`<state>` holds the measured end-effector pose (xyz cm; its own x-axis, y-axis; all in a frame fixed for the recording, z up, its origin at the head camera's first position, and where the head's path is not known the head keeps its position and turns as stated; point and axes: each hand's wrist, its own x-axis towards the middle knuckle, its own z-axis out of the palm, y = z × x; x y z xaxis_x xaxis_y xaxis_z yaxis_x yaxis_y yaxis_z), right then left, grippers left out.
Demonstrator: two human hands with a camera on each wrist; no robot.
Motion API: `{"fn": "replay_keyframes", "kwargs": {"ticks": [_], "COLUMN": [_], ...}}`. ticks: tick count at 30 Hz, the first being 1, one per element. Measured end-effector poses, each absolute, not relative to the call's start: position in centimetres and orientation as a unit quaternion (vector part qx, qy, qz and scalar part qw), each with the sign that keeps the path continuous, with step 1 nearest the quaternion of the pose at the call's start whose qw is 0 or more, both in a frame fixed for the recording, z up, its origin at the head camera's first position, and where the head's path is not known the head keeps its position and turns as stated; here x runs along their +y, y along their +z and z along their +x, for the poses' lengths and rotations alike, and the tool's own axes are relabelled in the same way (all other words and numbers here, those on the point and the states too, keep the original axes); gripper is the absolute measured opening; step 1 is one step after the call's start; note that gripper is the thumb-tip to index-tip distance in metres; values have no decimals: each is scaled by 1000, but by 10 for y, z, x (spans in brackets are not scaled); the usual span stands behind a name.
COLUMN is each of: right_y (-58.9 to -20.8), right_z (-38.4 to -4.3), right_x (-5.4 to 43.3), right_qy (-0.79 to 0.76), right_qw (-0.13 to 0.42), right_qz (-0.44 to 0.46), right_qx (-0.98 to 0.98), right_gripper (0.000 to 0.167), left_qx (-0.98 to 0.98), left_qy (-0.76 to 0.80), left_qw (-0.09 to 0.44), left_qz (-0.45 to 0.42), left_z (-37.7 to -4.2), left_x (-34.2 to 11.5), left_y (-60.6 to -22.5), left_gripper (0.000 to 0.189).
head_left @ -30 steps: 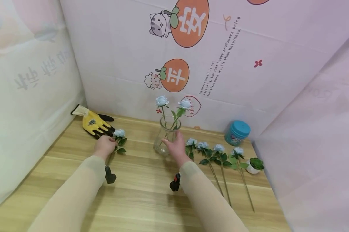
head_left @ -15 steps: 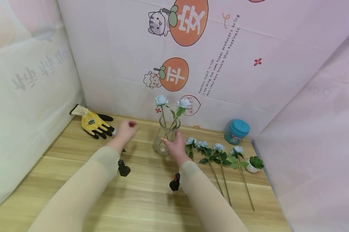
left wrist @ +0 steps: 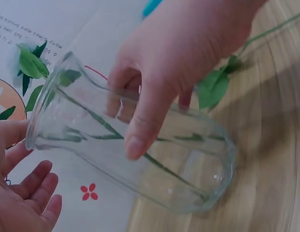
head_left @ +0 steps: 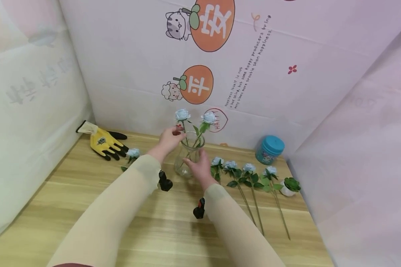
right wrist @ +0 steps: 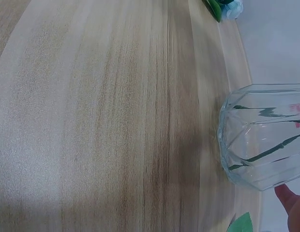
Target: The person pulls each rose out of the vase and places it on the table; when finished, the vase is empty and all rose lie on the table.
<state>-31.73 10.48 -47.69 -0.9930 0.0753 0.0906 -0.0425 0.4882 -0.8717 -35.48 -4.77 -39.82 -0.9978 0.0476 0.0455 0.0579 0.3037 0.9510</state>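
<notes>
My right hand (head_left: 202,168) grips the side of a clear glass vase (left wrist: 188,150), its thumb lying across the near wall. Two pale blue roses stand in the vase, a left rose (head_left: 182,114) and a right rose (head_left: 208,117), their stems crossing inside the glass. At the rim, my left hand (head_left: 169,141) pinches the left rose's stem between thumb and index finger. The other left fingers are spread loosely, as the left wrist view shows. In the right wrist view the vase base (right wrist: 242,140) appears, with a fingertip of the right hand beside it.
Several loose blue roses (head_left: 249,168) lie right of the vase; a single rose (head_left: 133,152) lies left, partly behind the left sleeve. A yellow-black glove (head_left: 103,141) is at the back left. A blue tub (head_left: 270,149) and potted succulent (head_left: 290,186) stand at the right.
My left hand has left the rose lying near the glove and moved right to the vase rim, at the left rose's stem. The right hand keeps its grip on the vase.
</notes>
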Motion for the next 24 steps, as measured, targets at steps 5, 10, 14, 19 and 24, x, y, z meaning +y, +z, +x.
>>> {"fn": "replay_keyframes", "kwargs": {"ticks": [5, 10, 14, 19, 24], "right_y": [-479, -479, -478, -481, -481], "right_z": [-317, -317, -316, -317, -317], "right_x": [105, 106, 105, 104, 105], "right_qy": [504, 495, 489, 493, 489], "right_qw": [50, 46, 45, 60, 66], "right_qz": [-13, -22, -24, -13, -9], "right_qx": [-862, -867, -871, -868, -870], "right_gripper": [88, 88, 89, 89, 91], "left_qx": [-787, -775, -778, -754, -694], "left_qy": [-617, -631, -624, -634, -667], "left_qw": [16, 23, 61, 154, 235], "left_qz": [-26, -15, -28, -76, -136], "left_z": [-352, -350, -346, -339, -325], "left_x": [-42, -41, -45, -48, -49], "left_y": [-399, -400, -394, -377, -352], "left_gripper": [27, 22, 29, 30, 26]}}
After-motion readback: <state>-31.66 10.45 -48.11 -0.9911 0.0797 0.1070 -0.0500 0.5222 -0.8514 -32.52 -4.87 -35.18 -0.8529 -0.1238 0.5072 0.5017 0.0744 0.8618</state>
